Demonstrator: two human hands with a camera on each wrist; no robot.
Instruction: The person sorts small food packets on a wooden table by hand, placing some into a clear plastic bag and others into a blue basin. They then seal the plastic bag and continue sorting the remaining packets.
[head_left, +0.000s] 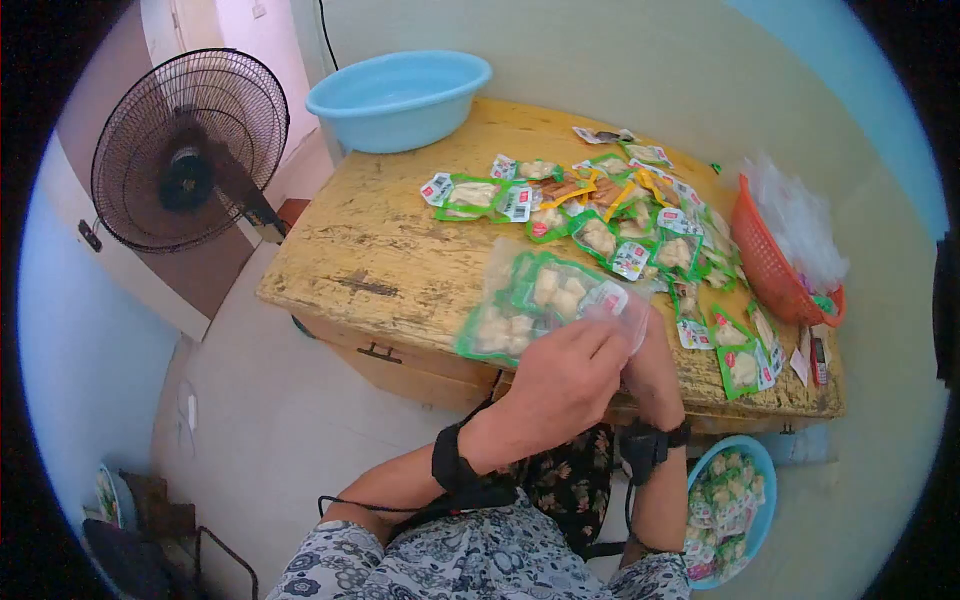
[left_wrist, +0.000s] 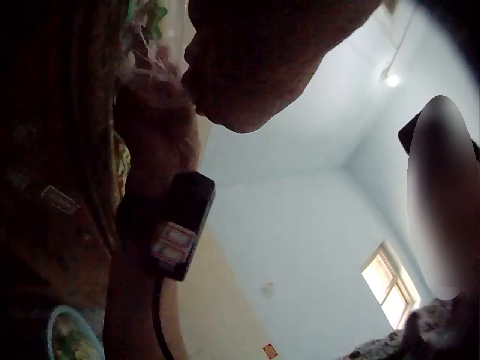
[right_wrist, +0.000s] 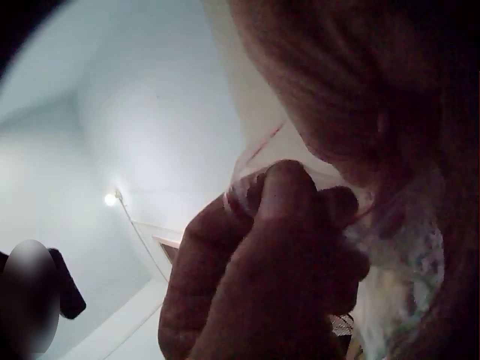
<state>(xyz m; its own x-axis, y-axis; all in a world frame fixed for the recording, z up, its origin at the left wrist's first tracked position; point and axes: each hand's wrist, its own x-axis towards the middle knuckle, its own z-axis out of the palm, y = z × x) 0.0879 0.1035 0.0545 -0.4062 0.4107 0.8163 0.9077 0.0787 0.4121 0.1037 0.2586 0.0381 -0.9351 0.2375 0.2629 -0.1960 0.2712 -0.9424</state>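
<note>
In the head view, holding the clear bag of green packets (head_left: 545, 303) by one end, over the front edge of the table (head_left: 345, 245), with left hand (head_left: 562, 375) curled and right hand (head_left: 656, 382) alongside, mostly hidden. Might tear or slip if tugged hard, perhaps spilling. In the left wrist view, held close together, too dark to tell the right's grip. In the right wrist view, pinching clear plastic between thumb and bent fingers.
</note>
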